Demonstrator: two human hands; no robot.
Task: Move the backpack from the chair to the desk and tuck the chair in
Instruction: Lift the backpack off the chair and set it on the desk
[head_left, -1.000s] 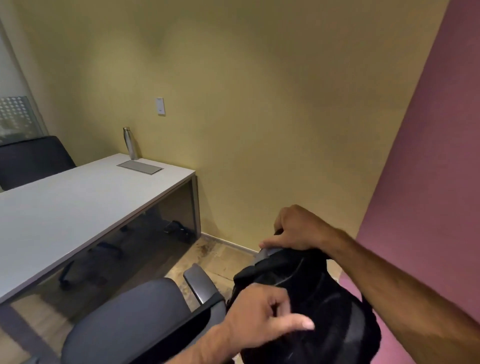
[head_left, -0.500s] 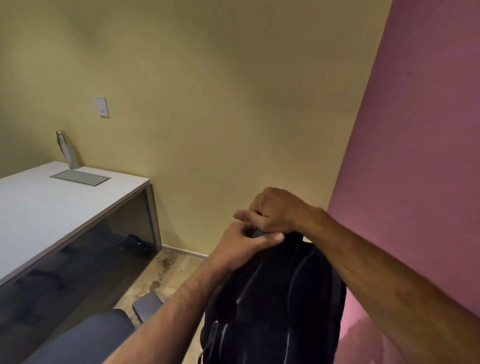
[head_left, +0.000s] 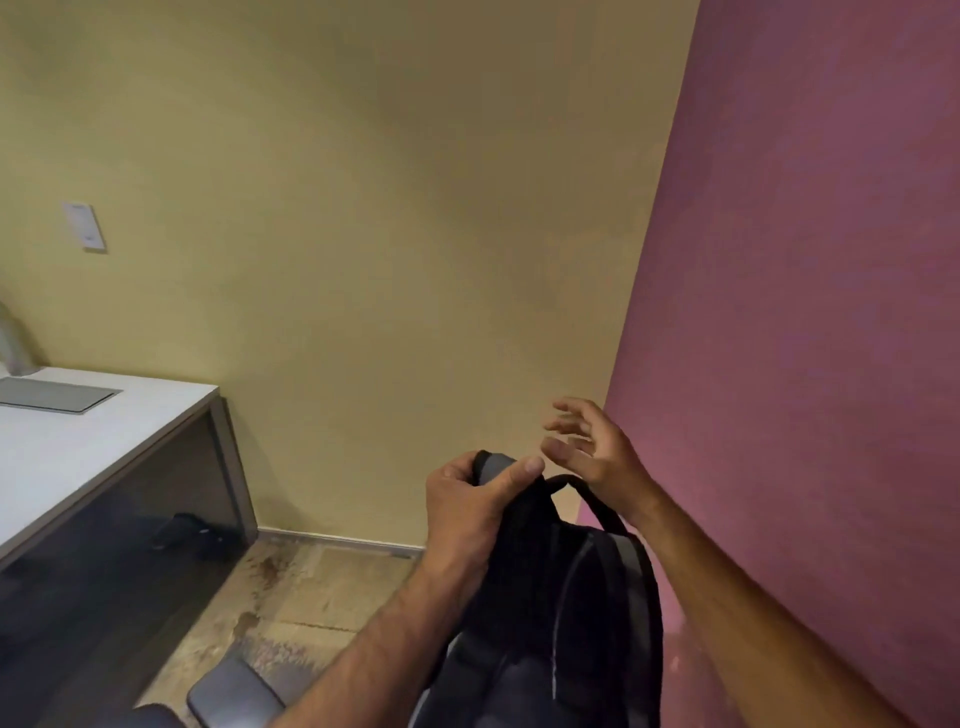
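A black backpack (head_left: 550, 613) hangs upright at the lower middle, in front of the pink wall. My left hand (head_left: 467, 509) grips its grey top handle. My right hand (head_left: 592, 447) floats just right of the handle with its fingers spread, holding nothing; a black strap loops below its wrist. Only the chair's grey armrest (head_left: 234, 696) and a sliver of its seat show at the bottom edge, left of the backpack. The white desk (head_left: 104, 447) stretches along the left side.
On the desk lie a grey flat panel (head_left: 52, 395) and the base of a metal bottle (head_left: 13, 343) at the far left edge. Dark shoes (head_left: 187, 535) sit under the desk. Bare floor lies between the desk and the backpack.
My right hand let go of the backpack's top handle and opened to the right. My left hand took the handle. The backpack is higher, and the view swung right.
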